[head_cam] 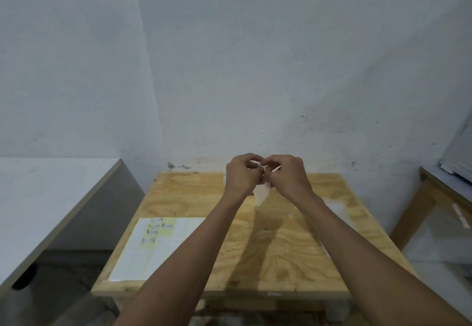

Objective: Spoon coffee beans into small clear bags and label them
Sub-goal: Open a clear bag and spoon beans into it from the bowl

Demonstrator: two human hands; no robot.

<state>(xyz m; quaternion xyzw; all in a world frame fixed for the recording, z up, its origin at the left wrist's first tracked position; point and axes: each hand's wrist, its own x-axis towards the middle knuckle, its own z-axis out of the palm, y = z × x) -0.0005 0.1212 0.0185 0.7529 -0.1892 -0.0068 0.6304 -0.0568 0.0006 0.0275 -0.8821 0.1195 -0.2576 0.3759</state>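
In the middle of the frame, your left hand (242, 172) and right hand (287, 173) both pinch a small clear bag (261, 193) above the tabletop (281, 249).

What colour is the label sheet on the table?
White, with pale yellow gaps where labels are gone; the label sheet shows in the head view.

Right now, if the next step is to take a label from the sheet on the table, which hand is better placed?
The left hand, probably. The label sheet lies on the table's left side, under the left forearm. The right hand could hold the small clear bag alone meanwhile.
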